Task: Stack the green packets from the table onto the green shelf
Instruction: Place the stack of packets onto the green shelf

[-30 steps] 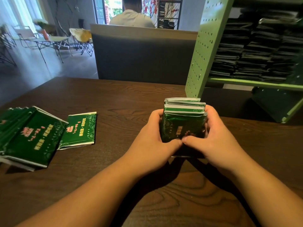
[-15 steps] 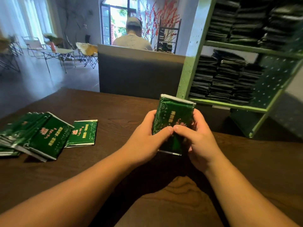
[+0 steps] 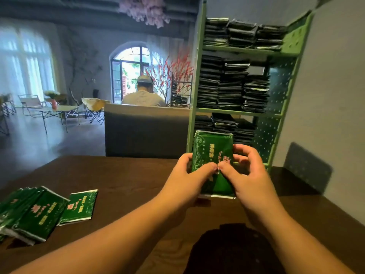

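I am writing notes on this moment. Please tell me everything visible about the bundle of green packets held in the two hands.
The bundle of green packets is glossy dark green, with pale ornamental borders, pinkish print and silvery sealed ends. It stands tilted, face toward the camera, in front of the green shelf. The left hand and right hand grip its sides, thumbs meeting on its face.

Both forearms reached forward; left hand [image 3: 188, 173] and right hand [image 3: 247, 171] gripped the packet bundle [image 3: 212, 149], thumbs touching in front.
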Available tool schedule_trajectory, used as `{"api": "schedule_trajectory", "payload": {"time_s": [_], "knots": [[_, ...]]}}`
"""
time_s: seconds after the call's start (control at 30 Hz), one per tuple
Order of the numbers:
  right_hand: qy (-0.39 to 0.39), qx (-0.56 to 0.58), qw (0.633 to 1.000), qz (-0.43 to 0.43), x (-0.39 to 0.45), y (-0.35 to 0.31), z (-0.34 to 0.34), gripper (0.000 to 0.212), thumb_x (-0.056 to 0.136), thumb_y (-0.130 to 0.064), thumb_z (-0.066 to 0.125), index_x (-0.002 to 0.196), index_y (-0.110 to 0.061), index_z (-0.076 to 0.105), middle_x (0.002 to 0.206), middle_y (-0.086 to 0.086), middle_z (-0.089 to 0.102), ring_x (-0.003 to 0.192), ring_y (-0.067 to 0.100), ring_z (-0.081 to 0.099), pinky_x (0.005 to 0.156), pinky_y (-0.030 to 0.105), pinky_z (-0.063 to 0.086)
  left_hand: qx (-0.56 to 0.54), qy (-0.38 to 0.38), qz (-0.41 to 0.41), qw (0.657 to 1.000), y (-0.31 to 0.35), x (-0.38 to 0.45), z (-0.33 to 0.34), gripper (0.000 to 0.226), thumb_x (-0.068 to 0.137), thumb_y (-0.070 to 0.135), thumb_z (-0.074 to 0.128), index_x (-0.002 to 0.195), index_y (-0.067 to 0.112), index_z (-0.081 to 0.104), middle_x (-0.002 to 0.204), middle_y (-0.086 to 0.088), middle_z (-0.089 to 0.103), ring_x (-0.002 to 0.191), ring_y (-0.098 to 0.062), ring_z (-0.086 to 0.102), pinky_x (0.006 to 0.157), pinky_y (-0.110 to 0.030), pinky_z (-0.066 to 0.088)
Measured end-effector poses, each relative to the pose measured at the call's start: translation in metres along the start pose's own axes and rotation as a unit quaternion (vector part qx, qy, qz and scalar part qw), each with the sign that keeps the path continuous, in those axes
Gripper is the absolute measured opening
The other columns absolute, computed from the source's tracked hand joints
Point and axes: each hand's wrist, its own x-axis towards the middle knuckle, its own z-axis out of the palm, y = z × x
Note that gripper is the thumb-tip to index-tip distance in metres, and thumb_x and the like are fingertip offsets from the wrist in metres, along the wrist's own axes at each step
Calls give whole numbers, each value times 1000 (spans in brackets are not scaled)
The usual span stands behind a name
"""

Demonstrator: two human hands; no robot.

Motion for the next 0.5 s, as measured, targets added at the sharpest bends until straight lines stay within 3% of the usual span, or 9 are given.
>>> {"api": "schedule_trajectory", "payload": {"time_s": [0.1, 0.17, 0.23, 0.3, 0.4, 0.5], "knots": [[21, -54, 998, -36, 4, -15, -17, 41, 91, -33, 71, 113, -58, 47, 118, -24, 49, 87, -1, 68, 66, 17, 57, -8, 1, -17, 1000, 17, 4, 24, 24, 92, 38, 69, 114, 34, 60, 100, 3, 76, 82, -11, 73, 54, -29, 54], [21, -73, 996, -48, 5, -22, -25, 41, 93, -34, 68, 118, -59, 46, 121, -25, 51, 85, -4, 69, 61, 13, 54, -12, 8, -25, 1000, 25, 7, 35, 23, 91, 38, 69, 111, 32, 60, 92, 3, 76, 73, -11, 69, 51, -26, 50], [29, -111, 991, -66, 8, -28, -34, 39, 94, -39, 65, 120, -61, 47, 132, -19, 54, 100, 4, 67, 75, 21, 58, -13, 9, -32, 999, 37, 12, 45, 24, 90, 39, 69, 111, 30, 60, 91, 2, 74, 73, -14, 67, 50, -25, 48], [37, -152, 984, -87, 10, -33, -42, 40, 93, -39, 64, 123, -61, 47, 135, -19, 48, 109, 4, 59, 81, 23, 52, -18, 12, -39, 999, 49, 16, 54, 26, 90, 39, 69, 112, 28, 60, 91, 1, 73, 73, -15, 66, 49, -23, 46], [24, -174, 974, -144, 11, -42, -51, 46, 90, -41, 62, 123, -66, 44, 138, -22, 41, 117, 0, 52, 88, 19, 48, -24, 7, -45, 999, 68, 27, 66, 29, 88, 40, 69, 112, 26, 60, 89, 1, 68, 71, -14, 59, 49, -20, 41], [-2, -230, 951, -205, 13, -49, -55, 48, 91, -44, 62, 122, -73, 41, 145, -34, 26, 130, -18, 32, 90, 3, 35, -25, 10, -47, 999, 84, 37, 74, 36, 85, 44, 69, 114, 25, 60, 90, 1, 67, 70, -13, 59, 49, -20, 39]]}}
